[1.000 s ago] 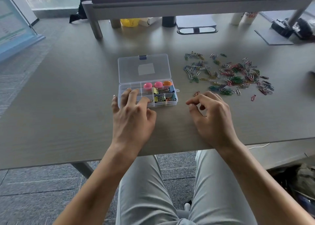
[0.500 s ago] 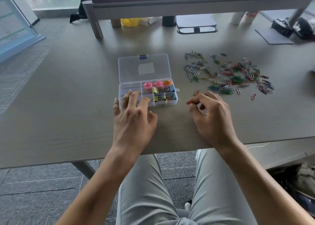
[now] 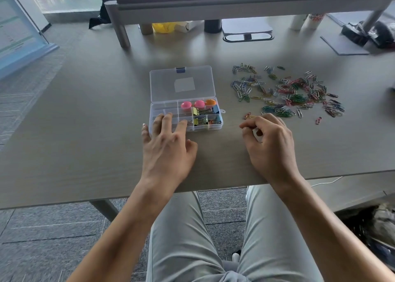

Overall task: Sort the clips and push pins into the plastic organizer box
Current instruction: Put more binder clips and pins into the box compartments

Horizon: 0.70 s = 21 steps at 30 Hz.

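Observation:
A clear plastic organizer box [image 3: 183, 83] lies open on the desk, its lid flat behind it. Its right compartments hold pink and orange push pins [image 3: 198, 104] and coloured binder clips [image 3: 204, 116]. My left hand [image 3: 166, 145] rests with straight fingers on the box's near-left compartments. A spread of several coloured paper clips [image 3: 286, 91] lies to the right of the box. My right hand [image 3: 269, 142] sits on the desk just in front of that spread, fingers curled round something small and pale, seemingly paper clips, mostly hidden.
A grey desk [image 3: 85, 132] carries everything, and its front edge runs just below my wrists. A raised shelf leg [image 3: 119, 27], a yellow item [image 3: 163, 27], a dark cup [image 3: 212, 26], cups [image 3: 307, 21] and dark gear [image 3: 372, 33] line the back.
Both hands stay where they were. The fingers of my right hand shift slightly around what they hold.

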Motion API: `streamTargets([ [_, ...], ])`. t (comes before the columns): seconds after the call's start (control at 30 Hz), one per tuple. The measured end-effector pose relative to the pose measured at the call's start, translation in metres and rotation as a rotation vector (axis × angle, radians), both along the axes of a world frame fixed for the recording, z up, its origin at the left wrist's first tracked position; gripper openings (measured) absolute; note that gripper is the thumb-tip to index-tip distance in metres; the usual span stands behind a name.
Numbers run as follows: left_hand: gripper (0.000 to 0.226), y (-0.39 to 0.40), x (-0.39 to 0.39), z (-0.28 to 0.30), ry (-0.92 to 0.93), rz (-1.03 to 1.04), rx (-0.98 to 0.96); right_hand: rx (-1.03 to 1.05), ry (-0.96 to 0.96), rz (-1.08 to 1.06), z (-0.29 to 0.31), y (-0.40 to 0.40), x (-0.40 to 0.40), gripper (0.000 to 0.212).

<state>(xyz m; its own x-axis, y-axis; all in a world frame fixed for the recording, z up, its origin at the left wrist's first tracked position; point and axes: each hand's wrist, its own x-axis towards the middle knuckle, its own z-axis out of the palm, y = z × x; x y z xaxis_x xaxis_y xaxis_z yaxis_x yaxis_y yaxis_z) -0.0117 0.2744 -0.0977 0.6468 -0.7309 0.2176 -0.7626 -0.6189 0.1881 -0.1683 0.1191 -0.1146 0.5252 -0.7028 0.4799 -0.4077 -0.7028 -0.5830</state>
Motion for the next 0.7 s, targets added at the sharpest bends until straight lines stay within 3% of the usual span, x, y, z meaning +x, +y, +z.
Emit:
streamTargets([
  [0.17, 0.050, 0.001, -0.002, 0.002, 0.002, 0.000, 0.011, 0.009, -0.006, -0.014, 0.001, 0.000, -0.001, 0.010],
  [0.3, 0.052, -0.008, -0.013, 0.008, -0.030, -0.036, -0.085, -0.001, -0.003, -0.101, 0.002, -0.006, -0.011, 0.012],
  [0.47, 0.046, -0.038, -0.038, 0.014, -0.046, -0.162, -0.159, 0.037, 0.113, -0.226, 0.005, -0.024, -0.040, 0.028],
  [0.7, 0.039, -0.085, -0.071, 0.011, -0.009, -0.415, -0.150, 0.106, 0.260, -0.179, 0.010, -0.041, -0.064, 0.046],
])
